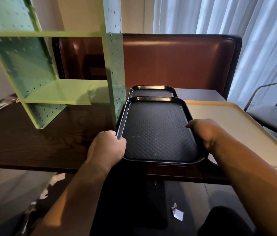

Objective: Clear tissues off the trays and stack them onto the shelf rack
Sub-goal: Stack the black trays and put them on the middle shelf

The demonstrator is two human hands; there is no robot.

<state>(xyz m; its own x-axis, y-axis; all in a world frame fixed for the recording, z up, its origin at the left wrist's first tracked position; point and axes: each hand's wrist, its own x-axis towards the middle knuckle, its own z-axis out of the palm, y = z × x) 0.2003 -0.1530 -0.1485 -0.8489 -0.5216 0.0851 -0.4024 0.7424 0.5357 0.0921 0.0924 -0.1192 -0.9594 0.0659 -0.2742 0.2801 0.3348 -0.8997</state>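
A black textured tray (pixel 158 132) is held above the dark table, just right of the green shelf rack (pixel 61 89). My left hand (pixel 107 147) grips its left rim and my right hand (pixel 205 132) grips its right rim. No tissue lies on this tray. Behind it a second black tray (pixel 151 91) rests on the table, mostly hidden. A beige tray (pixel 246 130) lies to the right, partly under my right arm. The rack's shelves hold nothing that I can see.
The wooden table (pixel 32 142) runs left under the rack. A brown booth backrest (pixel 176 62) stands behind. A chair (pixel 273 113) is at the right by the curtains. White tissue scraps (pixel 178 213) lie on the floor below.
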